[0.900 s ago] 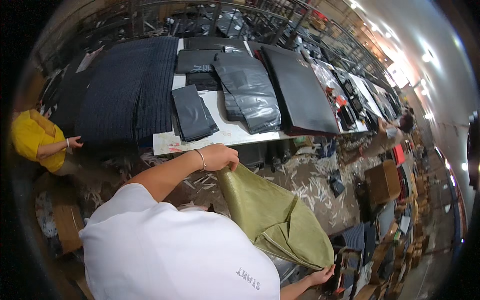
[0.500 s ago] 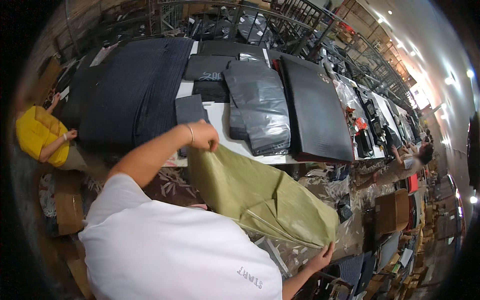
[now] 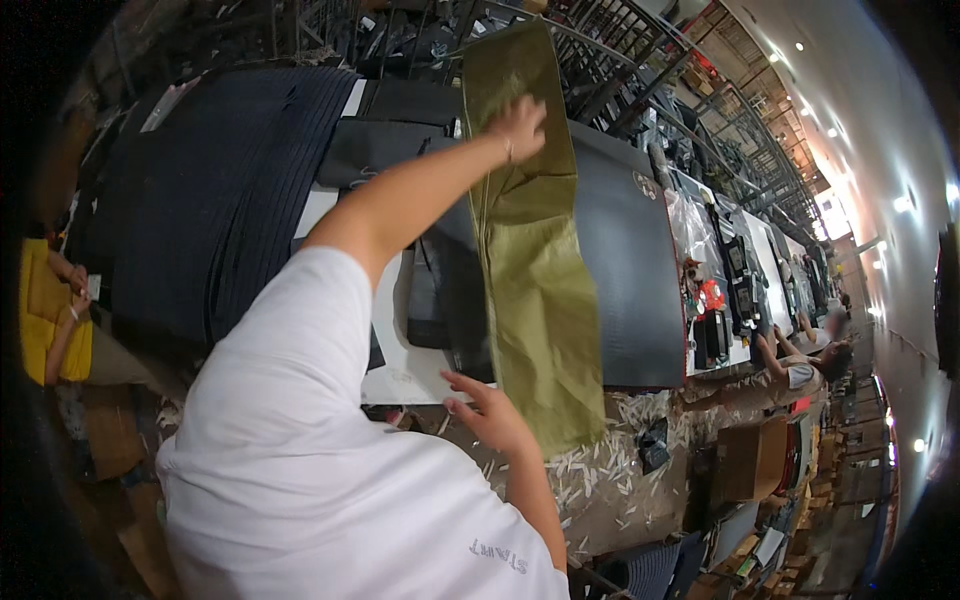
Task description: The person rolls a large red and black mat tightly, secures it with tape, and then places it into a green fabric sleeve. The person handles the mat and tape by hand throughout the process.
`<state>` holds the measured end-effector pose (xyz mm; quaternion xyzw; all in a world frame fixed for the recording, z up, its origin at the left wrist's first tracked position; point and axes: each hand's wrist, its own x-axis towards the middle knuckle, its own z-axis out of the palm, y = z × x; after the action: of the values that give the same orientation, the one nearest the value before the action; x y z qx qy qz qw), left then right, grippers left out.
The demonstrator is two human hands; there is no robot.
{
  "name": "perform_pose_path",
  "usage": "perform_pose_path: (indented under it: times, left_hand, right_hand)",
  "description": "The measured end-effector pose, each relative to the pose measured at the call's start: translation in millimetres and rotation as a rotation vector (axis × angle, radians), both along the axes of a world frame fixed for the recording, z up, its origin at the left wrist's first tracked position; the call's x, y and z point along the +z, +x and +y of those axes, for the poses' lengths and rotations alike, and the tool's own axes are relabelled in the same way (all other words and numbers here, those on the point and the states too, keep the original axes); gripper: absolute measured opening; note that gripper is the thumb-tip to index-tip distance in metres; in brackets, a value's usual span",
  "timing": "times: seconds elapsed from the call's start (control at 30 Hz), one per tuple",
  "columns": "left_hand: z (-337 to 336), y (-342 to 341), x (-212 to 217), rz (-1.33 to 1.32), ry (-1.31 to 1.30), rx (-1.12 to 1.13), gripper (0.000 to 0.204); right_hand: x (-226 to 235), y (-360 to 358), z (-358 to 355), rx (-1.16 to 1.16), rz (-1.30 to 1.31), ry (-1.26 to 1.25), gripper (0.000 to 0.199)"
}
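A long olive-green woven plastic sack (image 3: 535, 225) lies flattened across the dark mats, its near end hanging over the table edge. My left hand (image 3: 518, 130) reaches over its far part, fingers slightly blurred but apart, the palm down on or just above the surface. Beside the sack's near part is my right hand (image 3: 490, 412), open with fingers spread and nothing in it. A large black mat (image 3: 630, 260) is partly covered by the sack on the right. Dark plastic-wrapped pieces (image 3: 455, 290) show to the sack's left, under my left arm.
A tall stack of dark ribbed mats (image 3: 230, 190) fills the table's left. Metal railings (image 3: 620, 70) stand behind. A person in yellow (image 3: 55, 310) is at far left, others at far right. White scraps litter the floor (image 3: 620, 490); a cardboard box (image 3: 752, 460) stands there.
The sack has gone from being held up by both hands before the table to lying across it. My left hand has moved far forward; my right has let go of the sack's corner.
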<state>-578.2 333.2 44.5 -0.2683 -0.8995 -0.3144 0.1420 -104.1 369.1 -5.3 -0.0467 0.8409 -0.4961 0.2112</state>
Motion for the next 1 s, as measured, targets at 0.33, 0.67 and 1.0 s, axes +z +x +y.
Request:
perform_pose_path:
  times: [0.33, 0.67, 1.0]
  left_hand:
    - [-71.5, 254.1, -264.9, -0.667, -0.408, -0.462, 0.065]
    - [-106.7, 367.5, -267.0, -0.599, -0.412, -0.195, 0.058]
    - [23.6, 464.6, -282.2, -0.414, 0.006, 0.060, 0.045]
  right_hand:
    - [-82.8, 49.2, 92.3, -0.412, 0.002, 0.382, 0.047]
    - [-143.9, 57.3, 151.5, -0.108, 0.085, 0.427, 0.052]
    - [-127.9, 136.9, 326.1, -0.054, -0.005, 0.464, 0.050]
